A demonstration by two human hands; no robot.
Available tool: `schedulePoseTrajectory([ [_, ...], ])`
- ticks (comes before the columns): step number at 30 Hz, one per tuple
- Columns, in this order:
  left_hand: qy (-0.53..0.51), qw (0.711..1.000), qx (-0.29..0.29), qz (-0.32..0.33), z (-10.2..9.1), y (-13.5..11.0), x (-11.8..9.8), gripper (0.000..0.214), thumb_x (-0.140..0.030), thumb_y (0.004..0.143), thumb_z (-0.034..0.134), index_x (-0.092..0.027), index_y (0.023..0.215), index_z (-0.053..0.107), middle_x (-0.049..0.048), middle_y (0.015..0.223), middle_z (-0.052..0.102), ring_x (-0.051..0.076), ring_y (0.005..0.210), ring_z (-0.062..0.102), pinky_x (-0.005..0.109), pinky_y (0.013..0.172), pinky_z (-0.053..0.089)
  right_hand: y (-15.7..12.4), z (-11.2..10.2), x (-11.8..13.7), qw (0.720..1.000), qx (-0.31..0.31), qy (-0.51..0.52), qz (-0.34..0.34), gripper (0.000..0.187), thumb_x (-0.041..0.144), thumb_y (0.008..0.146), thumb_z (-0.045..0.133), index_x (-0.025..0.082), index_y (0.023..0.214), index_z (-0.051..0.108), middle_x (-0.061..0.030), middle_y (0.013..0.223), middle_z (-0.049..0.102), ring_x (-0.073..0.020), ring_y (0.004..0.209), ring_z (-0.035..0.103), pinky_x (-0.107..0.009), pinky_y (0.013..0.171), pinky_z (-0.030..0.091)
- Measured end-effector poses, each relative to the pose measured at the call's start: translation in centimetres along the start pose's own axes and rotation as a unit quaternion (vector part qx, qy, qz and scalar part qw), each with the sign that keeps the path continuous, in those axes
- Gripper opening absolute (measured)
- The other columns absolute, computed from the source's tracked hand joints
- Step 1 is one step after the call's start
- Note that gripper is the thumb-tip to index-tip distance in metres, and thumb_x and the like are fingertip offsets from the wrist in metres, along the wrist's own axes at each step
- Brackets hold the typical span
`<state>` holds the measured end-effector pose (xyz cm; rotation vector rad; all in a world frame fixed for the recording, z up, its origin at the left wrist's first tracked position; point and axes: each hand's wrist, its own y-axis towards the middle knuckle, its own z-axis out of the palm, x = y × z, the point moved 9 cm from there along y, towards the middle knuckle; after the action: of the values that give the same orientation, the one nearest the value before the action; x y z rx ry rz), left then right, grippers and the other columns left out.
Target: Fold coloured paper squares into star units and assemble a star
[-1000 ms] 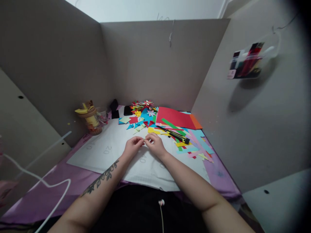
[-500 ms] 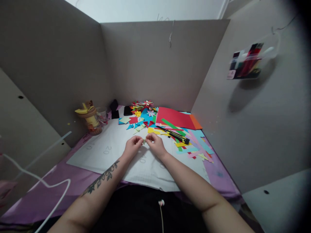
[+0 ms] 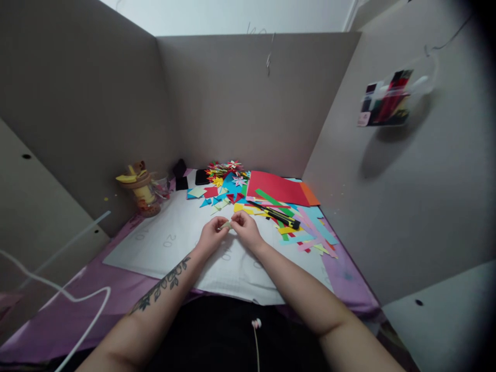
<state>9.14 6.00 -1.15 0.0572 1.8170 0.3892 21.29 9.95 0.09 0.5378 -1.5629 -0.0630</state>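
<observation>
Between my fingertips is a small pale green piece of paper [image 3: 225, 225], mostly covered by the fingers. My left hand [image 3: 212, 233] pinches it from the left. From the right, my right hand [image 3: 245, 228] is closed on its other side, thumb and forefinger together. Both hands are over the white sheet [image 3: 155, 248] with pencilled numbers. Just beyond them lie folded paper pieces [image 3: 221, 204] in pale green, blue and red. A yellow-and-black box cutter [image 3: 284, 217] rests on coloured paper strips [image 3: 310, 240] to the right of my right hand.
Red paper sheets [image 3: 275, 187] and a pile of folded paper stars [image 3: 225, 169] lie at the back. A yellow-brown cup [image 3: 141, 192] stands at the left, near a black phone [image 3: 202, 177]. A clear pouch [image 3: 387, 101] hangs on the right panel. A white cable [image 3: 89, 298] crosses the lower left.
The pale green paper has turned between my fingers and shows more beside my left thumb. The hands stay in nearly the same place; the whole view has shifted slightly.
</observation>
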Motion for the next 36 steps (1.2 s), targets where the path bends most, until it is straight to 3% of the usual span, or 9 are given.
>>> schedulePoseTrajectory([
  [3,-0.028,0.999,-0.002,-0.024,0.1,-0.1,0.4,0.031,-0.031,0.068,0.062,-0.016,0.095,0.057,0.0014,0.079,0.059,0.013,0.071,0.056,0.023,0.062,0.044,0.1,-0.1,0.0,1.000,0.001,0.009,-0.005,0.007,0.020,0.068,0.053,0.019,0.075,0.050,0.0019,0.069,0.052,-0.0131,0.064,0.050,-0.025,0.060,0.041],
  [8,-0.063,0.995,0.048,-0.058,1.2,-0.2,1.0,0.039,-0.031,0.070,0.060,-0.016,0.104,0.050,-0.0039,0.066,0.054,0.009,0.055,0.051,0.020,0.052,0.039,0.1,-0.2,-0.1,1.000,-0.004,0.013,-0.011,0.007,0.020,0.068,0.052,0.019,0.074,0.048,0.0023,0.069,0.050,-0.0128,0.064,0.049,-0.025,0.061,0.041],
  [13,-0.032,0.996,0.075,-0.032,1.8,-0.3,0.8,0.031,-0.020,0.066,0.059,-0.017,0.095,0.051,-0.0036,0.068,0.056,0.009,0.058,0.051,0.019,0.051,0.038,0.2,-0.5,-0.4,1.000,-0.021,0.018,-0.005,0.009,0.020,0.068,0.053,0.019,0.072,0.046,0.0030,0.067,0.047,-0.0119,0.062,0.047,-0.024,0.059,0.039],
  [17,-0.007,0.994,0.107,-0.024,2.4,-0.5,0.5,0.032,-0.021,0.065,0.063,-0.016,0.095,0.054,-0.0020,0.069,0.058,0.010,0.061,0.054,0.021,0.056,0.042,0.5,-1.6,-0.4,0.998,-0.053,0.010,-0.011,0.008,0.020,0.068,0.053,0.020,0.073,0.046,0.0028,0.067,0.048,-0.0122,0.063,0.047,-0.024,0.060,0.040],
  [22,-0.032,0.998,0.040,-0.027,0.9,-0.2,0.4,0.026,-0.029,0.069,0.063,-0.017,0.091,0.057,0.0020,0.079,0.061,0.013,0.072,0.056,0.023,0.061,0.045,0.2,-1.2,0.2,0.998,-0.025,-0.045,-0.031,0.005,0.019,0.069,0.050,0.020,0.072,0.047,0.0026,0.068,0.050,-0.0133,0.066,0.049,-0.026,0.064,0.041],
  [28,0.028,0.999,-0.013,-0.022,-0.6,0.0,0.3,0.016,-0.032,0.073,0.055,-0.017,0.069,0.057,-0.0021,0.062,0.054,0.012,0.059,0.049,0.022,0.055,0.039,-0.2,0.5,0.3,0.998,0.027,-0.041,-0.032,0.006,0.020,0.069,0.052,0.020,0.073,0.048,0.0036,0.067,0.049,-0.0123,0.063,0.048,-0.024,0.060,0.039],
  [36,0.007,0.994,-0.085,-0.067,-2.3,0.1,1.5,0.018,-0.036,0.074,0.052,-0.018,0.069,0.053,-0.0049,0.058,0.048,0.010,0.049,0.042,0.022,0.050,0.036,1.7,-3.1,-1.5,0.999,-0.036,0.006,-0.002,0.014,0.023,0.067,0.055,0.020,0.076,0.046,0.0045,0.063,0.047,-0.0116,0.056,0.046,-0.023,0.053,0.038],
])
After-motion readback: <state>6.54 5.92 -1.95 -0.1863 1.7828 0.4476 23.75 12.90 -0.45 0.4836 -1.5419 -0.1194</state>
